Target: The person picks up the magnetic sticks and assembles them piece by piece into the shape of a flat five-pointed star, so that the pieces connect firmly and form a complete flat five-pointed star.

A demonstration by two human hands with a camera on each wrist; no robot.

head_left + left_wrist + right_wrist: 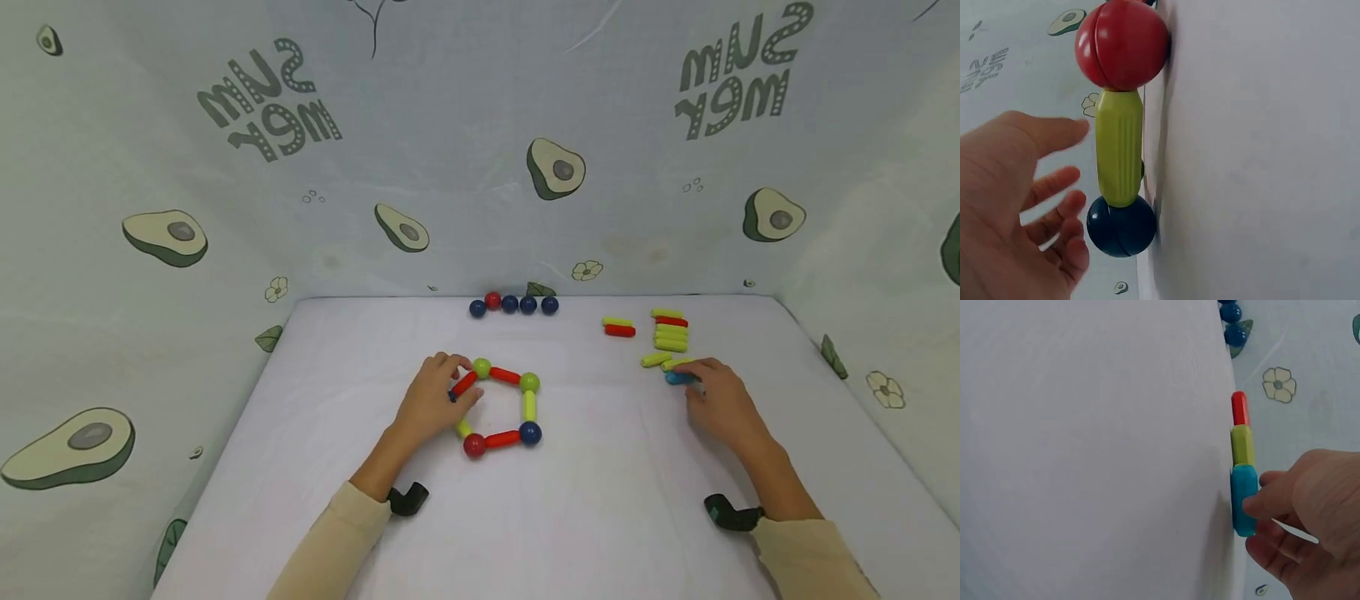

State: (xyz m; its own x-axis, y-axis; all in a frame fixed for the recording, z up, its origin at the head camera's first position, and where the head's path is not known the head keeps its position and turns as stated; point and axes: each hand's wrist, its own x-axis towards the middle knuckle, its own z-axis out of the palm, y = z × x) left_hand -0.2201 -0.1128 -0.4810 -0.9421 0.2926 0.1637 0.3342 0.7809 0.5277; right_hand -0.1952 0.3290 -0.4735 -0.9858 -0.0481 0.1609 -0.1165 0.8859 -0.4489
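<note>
A closed ring of coloured rods and balls lies left of centre on the table. Its upper red rod (466, 383) runs from a green ball (482, 367) to a dark blue ball (1121, 225) mostly covered by my left hand (438, 392) in the head view. The left thumb and fingers are spread loosely around that corner. In the left wrist view, the thumb stays apart from a yellow-green rod (1119, 149) joined to a red ball (1122, 45). At the right, my right hand (723, 404) pinches a blue rod (1244, 500) between thumb and fingers, beside yellow-green rods (656, 360).
Several loose balls, dark blue (528, 305) and one red (492, 301), line the table's back edge. A red rod (619, 331) lies against a yellow-green one, left of a stack of rods (671, 333). A printed cloth (465, 167) hangs behind.
</note>
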